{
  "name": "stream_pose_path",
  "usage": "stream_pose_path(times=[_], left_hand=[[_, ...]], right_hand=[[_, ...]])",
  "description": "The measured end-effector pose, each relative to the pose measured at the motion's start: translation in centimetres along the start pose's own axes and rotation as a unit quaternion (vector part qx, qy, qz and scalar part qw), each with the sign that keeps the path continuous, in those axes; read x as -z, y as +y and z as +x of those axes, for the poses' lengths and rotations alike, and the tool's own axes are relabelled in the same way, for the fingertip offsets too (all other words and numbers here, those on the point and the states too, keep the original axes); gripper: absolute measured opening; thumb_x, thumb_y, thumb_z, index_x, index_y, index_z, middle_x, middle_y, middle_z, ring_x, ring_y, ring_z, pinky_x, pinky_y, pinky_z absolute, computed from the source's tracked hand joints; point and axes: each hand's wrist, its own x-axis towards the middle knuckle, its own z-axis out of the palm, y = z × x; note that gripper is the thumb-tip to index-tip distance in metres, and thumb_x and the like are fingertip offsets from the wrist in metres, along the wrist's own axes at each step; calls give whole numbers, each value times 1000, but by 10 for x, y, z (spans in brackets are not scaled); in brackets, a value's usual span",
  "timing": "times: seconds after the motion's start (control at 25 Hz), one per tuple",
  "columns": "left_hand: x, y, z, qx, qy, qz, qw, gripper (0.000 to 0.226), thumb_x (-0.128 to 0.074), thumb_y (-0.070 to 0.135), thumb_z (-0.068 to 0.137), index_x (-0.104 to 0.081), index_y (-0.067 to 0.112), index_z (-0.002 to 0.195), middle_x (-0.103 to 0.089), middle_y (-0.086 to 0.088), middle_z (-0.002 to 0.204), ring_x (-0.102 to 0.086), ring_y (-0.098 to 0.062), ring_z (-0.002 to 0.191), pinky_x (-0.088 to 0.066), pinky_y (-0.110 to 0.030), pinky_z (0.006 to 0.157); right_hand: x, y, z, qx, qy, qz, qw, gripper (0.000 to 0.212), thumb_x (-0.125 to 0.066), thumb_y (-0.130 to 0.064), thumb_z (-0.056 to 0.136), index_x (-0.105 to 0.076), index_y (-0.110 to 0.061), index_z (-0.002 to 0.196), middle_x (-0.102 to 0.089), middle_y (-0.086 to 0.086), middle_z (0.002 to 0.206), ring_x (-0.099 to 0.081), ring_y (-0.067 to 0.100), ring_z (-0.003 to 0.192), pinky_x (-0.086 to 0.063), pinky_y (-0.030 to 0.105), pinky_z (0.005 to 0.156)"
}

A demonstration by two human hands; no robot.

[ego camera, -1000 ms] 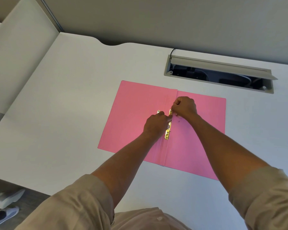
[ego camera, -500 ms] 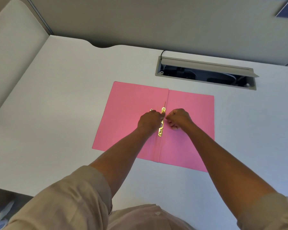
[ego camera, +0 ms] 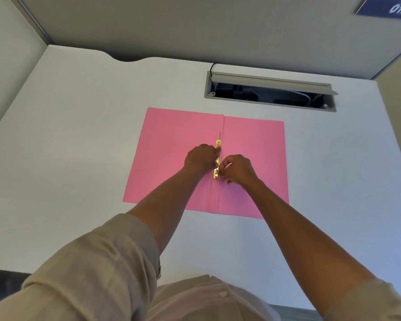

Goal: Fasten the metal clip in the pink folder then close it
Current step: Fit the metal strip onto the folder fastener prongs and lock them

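The pink folder (ego camera: pixel 171 147) lies open and flat on the white desk (ego camera: pixel 79 135). A gold metal clip (ego camera: pixel 218 144) runs along the folder's centre fold. My left hand (ego camera: pixel 200 158) rests on the clip's middle from the left, fingers pressed on the bar. My right hand (ego camera: pixel 236 167) pinches the clip's near end from the right. A thin prong stands up at the clip's far end. Both hands hide the middle and near parts of the clip.
An open cable hatch (ego camera: pixel 270 93) with a raised grey lid is set into the desk behind the folder. Grey partition walls enclose the desk at the back and sides. A blue number plate (ego camera: pixel 387 8) hangs at the top right.
My right hand has moved from the clip's far end down to its near end. My left hand has stayed on the middle of the clip. The camera view has shifted a little.
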Motion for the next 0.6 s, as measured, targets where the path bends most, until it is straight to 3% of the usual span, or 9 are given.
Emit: stream_pose_path(times=[0.2, 0.44, 0.6], left_hand=[[-2, -2, 1, -4, -4, -9, 1000, 47, -62, 23, 92, -55, 26, 139, -65, -13, 112, -63, -36, 105, -55, -42, 82], [-7, -4, 3, -1, -4, -20, 1000, 49, -62, 23, 92, -53, 28, 141, -63, -14, 112, -64, -36, 101, -53, -41, 80], [-9, -4, 3, -2, 1, -22, 1000, 48, -61, 22, 92, -54, 27, 139, -64, -14, 111, -64, -37, 102, -53, -40, 79]], right_hand=[[-25, 17, -17, 69, 103, -34, 992, 17, -63, -4, 85, -79, -10, 89, -77, 10, 90, -71, 26, 83, -57, 35, 82], [-31, 11, -19, 70, 93, -37, 993, 24, -58, -1, 84, -81, -6, 87, -78, 11, 90, -70, 27, 87, -56, 36, 82], [-32, 6, -15, 13, 99, -7, 995, 20, -62, -4, 85, -81, -5, 90, -78, 12, 91, -71, 27, 89, -56, 34, 84]])
